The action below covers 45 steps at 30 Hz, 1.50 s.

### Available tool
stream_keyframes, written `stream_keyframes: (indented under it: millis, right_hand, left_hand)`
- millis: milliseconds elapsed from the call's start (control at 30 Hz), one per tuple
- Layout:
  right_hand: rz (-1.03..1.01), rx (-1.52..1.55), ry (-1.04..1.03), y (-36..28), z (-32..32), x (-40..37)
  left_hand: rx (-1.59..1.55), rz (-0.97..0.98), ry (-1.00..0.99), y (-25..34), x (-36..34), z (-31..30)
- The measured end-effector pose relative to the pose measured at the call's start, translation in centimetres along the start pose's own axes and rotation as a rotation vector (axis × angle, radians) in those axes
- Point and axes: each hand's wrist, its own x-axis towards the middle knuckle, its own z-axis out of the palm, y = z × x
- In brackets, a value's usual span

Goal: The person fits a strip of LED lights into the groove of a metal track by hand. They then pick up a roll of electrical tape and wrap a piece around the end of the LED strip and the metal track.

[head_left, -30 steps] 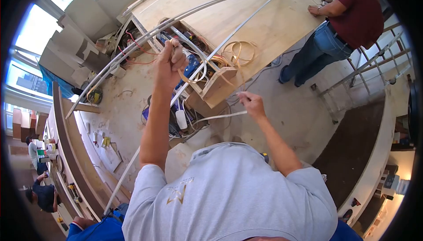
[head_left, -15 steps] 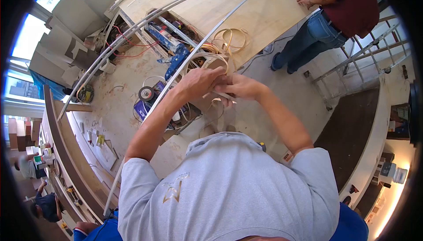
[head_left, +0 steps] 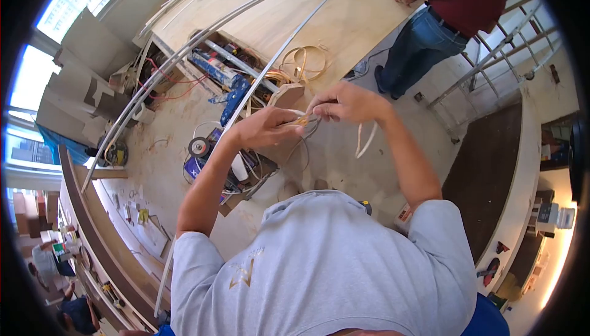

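Observation:
In front of my chest, both hands are raised close together over the floor. My left hand [head_left: 268, 127] is closed, with its fingers pinching a thin cream strip [head_left: 367, 142] by a yellowish end. My right hand [head_left: 345, 102] pinches the same strip just to the right of the left fingertips, and a loop of it hangs below my right wrist. Whether it is edge banding or cord I cannot make out. Just beyond my fingers lies a brown board end [head_left: 287, 95], partly covered by my hands.
A long metal bar [head_left: 289, 39] slants past my left arm. Power tools [head_left: 198, 146] lie on the left. Beyond are a blue caulking gun [head_left: 230, 90] and a plywood table [head_left: 258, 19] bearing a coiled strip [head_left: 310, 59]. A person [head_left: 424, 47] stands at the table's right; a ladder [head_left: 501, 59] is behind.
My hands have moved slightly apart, the right one up and rightward. The strip's loop now hangs below my right wrist. The view has shifted a little, and the person by the table has moved slightly.

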Motion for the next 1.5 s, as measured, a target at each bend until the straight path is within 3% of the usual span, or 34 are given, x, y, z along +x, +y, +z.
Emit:
stream_keyframes:
  millis: [67, 133, 167, 267, 433, 533, 667, 767, 800, 867, 967, 1067, 1167, 1200, 1267, 1300, 1400, 1500]
  right_hand:
    - [0.087, 0.224, -0.080, 2.7, -1.5, 0.1]
    - [0.060, 0.260, -0.091, 5.6, -2.5, -0.4]
    - [0.046, 0.278, -0.098, 6.8, -2.9, -0.4]
    - [0.078, 0.342, -0.074, 8.8, -3.5, -1.7]
    - [0.111, 0.483, 0.094, 12.1, -2.1, -2.1]
    - [0.124, 0.519, 0.239, 15.5, 0.3, -1.0]
    - [-0.015, 0.281, 0.413, 15.1, 5.2, 0.3]
    - [0.084, 0.120, 0.599, 16.4, 10.1, 1.4]
    - [0.152, 0.198, 0.430, 16.0, 10.9, 1.6]
    - [0.296, 0.344, 0.084, 14.4, 12.0, 2.1]
    - [0.158, 0.477, -0.384, 10.1, 12.3, 3.3]
    - [0.104, 0.660, -0.590, 5.5, 10.0, 4.1]
    - [0.130, 1.000, -0.569, 5.1, 7.9, 4.1]
    - [0.125, 1.148, -0.568, 5.3, 7.3, 3.8]
    - [0.120, 1.159, -0.534, 5.5, 7.1, 3.4]
    - [0.116, 1.164, -0.522, 5.5, 7.1, 3.3]
    - [0.250, 1.172, -0.218, 1.8, 6.0, 1.6]
    - [0.115, 0.239, -0.283, 3.0, 2.1, 0.7]
  left_hand:
    - [-0.195, 0.010, -0.082, -0.9, -0.2, -0.8]
    - [-0.408, -0.039, -0.149, -2.1, -0.8, -2.1]
    - [-0.439, 0.075, -0.099, -3.1, -1.0, -2.5]
    - [-0.698, 0.107, 0.026, -4.4, -2.0, -4.0]
    - [-0.983, 0.511, 0.261, -5.9, -2.3, -5.5]
    - [-1.204, 0.618, 0.307, -5.9, -1.9, -6.3]
    - [-1.170, 0.681, 0.582, -5.8, -1.5, -6.6]
    - [-1.083, 0.657, 0.834, -5.5, -1.6, -6.9]
    - [-1.053, 0.630, 0.929, -5.1, -1.5, -6.6]
    - [-0.711, 0.359, 1.153, -4.7, -0.6, -5.5]
    - [-0.342, 0.365, 0.934, -3.4, 1.2, -2.5]
    - [0.057, 0.227, 0.626, -2.0, 1.1, 0.6]
    - [0.278, 0.181, 0.442, -3.1, 1.4, 1.4]
    - [0.199, 0.127, 0.417, -2.8, 1.2, 1.5]
    - [0.046, 0.018, 0.362, -2.4, 0.4, 1.3]
    - [0.118, 0.113, 0.438, -3.9, 0.9, 1.7]
    - [0.186, 0.132, 0.340, -3.7, 0.1, 0.9]
    - [0.223, 0.021, 0.119, -3.6, -0.5, 0.0]
